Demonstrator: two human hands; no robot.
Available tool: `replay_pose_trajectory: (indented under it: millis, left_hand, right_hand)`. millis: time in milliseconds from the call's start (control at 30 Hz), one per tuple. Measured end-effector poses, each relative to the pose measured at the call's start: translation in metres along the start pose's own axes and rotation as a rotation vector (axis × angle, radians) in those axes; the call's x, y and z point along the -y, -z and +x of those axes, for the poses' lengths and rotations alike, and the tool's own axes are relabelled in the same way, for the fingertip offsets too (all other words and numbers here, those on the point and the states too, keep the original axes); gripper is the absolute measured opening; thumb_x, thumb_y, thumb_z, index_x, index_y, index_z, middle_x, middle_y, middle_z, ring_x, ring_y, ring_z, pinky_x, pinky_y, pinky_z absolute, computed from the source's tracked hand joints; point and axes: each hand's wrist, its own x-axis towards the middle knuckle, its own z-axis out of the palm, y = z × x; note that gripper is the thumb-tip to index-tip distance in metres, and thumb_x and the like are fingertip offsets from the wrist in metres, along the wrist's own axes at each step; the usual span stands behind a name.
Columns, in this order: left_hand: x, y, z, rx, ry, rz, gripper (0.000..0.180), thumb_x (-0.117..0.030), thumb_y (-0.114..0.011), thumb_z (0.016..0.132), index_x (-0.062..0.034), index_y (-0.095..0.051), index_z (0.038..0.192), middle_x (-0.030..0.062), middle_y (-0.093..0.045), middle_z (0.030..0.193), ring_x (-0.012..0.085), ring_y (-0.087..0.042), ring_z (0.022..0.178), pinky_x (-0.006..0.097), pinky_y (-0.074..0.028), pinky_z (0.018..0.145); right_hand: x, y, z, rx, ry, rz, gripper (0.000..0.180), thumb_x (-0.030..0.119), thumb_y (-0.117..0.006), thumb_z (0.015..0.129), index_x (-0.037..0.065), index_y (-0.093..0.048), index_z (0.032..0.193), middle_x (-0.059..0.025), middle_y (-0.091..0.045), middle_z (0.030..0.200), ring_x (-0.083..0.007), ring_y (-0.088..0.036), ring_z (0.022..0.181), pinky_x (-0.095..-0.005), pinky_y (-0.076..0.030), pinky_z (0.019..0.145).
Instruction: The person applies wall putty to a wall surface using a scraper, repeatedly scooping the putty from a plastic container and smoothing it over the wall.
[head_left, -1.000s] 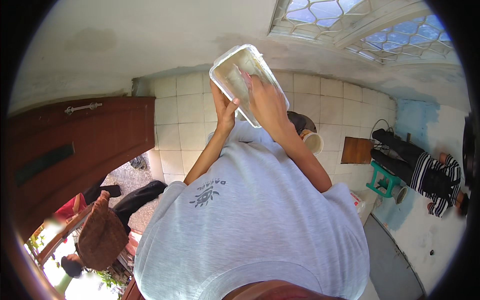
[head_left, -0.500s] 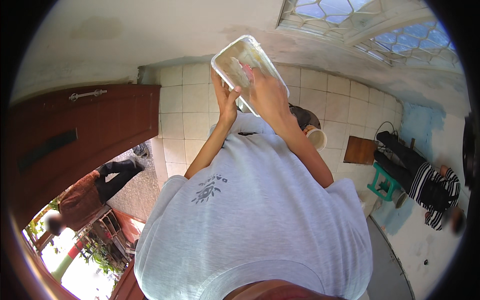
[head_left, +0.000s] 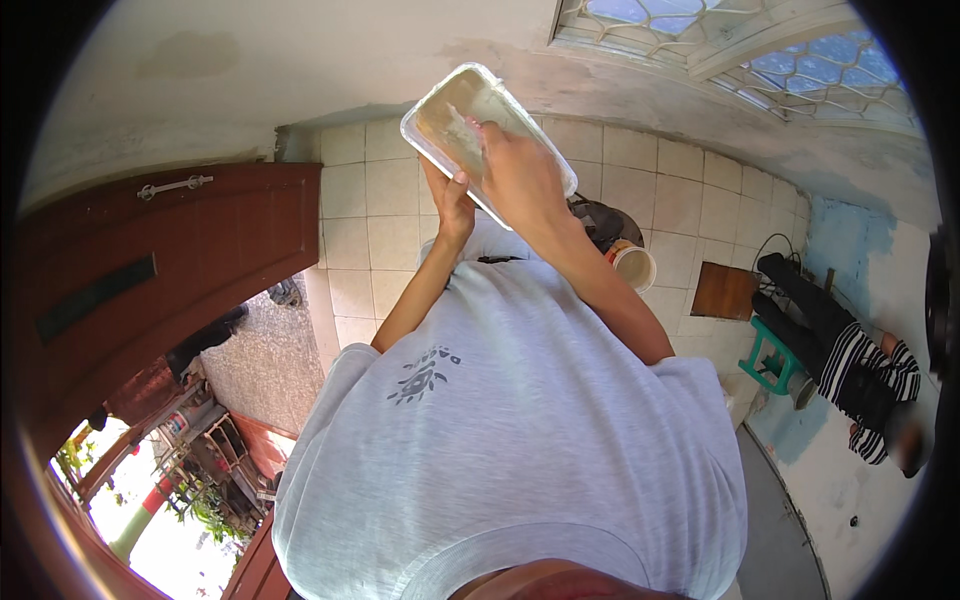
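Observation:
My left hand supports a white rectangular plastic tray from its near left side, thumb by the rim and the other fingers underneath. The tray is tilted, and pale paste is smeared over its inside and edges. Reaching over the near right rim, my right hand is closed on a small pinkish tool. Pale paste covers the end of this tool, which lies against the tray's inside. My fingers hide most of it, so its exact kind does not show.
A white bucket stands on the tiled floor beside a dark bundle. To the left, a red-brown door stands open. At the right, a person sits near a green stool. A grilled window is set in the wall.
The tray has shifted slightly left and up with both hands. My right hand and the pinkish tool have moved left inside it. Beyond the doorway, the person has moved mostly behind the door.

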Motion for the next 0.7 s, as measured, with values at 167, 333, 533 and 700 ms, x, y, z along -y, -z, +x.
replay_pose_trajectory:
  millis: [167, 333, 533, 700]
  left_hand:
    - [0.000, 0.002, -0.003, -0.012, 0.005, 0.022, 0.102, -0.047, -0.070, 0.083, -0.0037, -0.017, 0.158, 0.0144, -0.032, 0.154, 0.0271, -0.032, 0.144, 0.043, -0.029, 0.119]
    - [-0.013, -0.010, 0.001, -0.074, -0.012, 0.155, 0.108, -0.041, -0.076, 0.080, -0.0092, -0.012, 0.162, 0.0163, -0.028, 0.156, 0.0330, -0.033, 0.143, 0.048, -0.034, 0.116]
    - [-0.031, -0.012, 0.007, -0.050, 0.071, 0.206, 0.116, -0.032, -0.082, 0.077, -0.0169, -0.006, 0.164, 0.0190, -0.024, 0.158, 0.0390, -0.037, 0.140, 0.051, -0.044, 0.109]
    - [-0.033, 0.015, 0.024, 0.005, 0.176, 0.166, 0.117, -0.031, -0.082, 0.078, -0.0184, -0.004, 0.164, 0.0203, -0.024, 0.158, 0.0392, -0.039, 0.138, 0.050, -0.047, 0.107]
  right_hand:
    - [-0.004, -0.005, 0.003, 0.105, 0.017, -0.032, 0.026, 0.002, -0.062, 0.082, -0.005, -0.064, 0.107, -0.0234, -0.071, 0.086, -0.0409, -0.072, 0.078, -0.0496, -0.058, 0.068]
    - [0.000, 0.014, 0.001, -0.027, 0.005, -0.001, 0.024, 0.009, -0.063, 0.088, -0.005, -0.065, 0.108, -0.0247, -0.071, 0.085, -0.0417, -0.072, 0.078, -0.0500, -0.057, 0.069]
    - [-0.012, -0.011, 0.011, 0.016, -0.044, -0.034, 0.031, 0.012, -0.066, 0.087, -0.004, -0.069, 0.114, -0.0256, -0.070, 0.081, -0.0425, -0.072, 0.078, -0.0511, -0.057, 0.070]
    - [0.008, -0.018, 0.024, 0.003, -0.089, -0.024, 0.031, 0.010, -0.065, 0.085, -0.004, -0.070, 0.113, -0.0261, -0.070, 0.082, -0.0420, -0.071, 0.078, -0.0504, -0.057, 0.074]
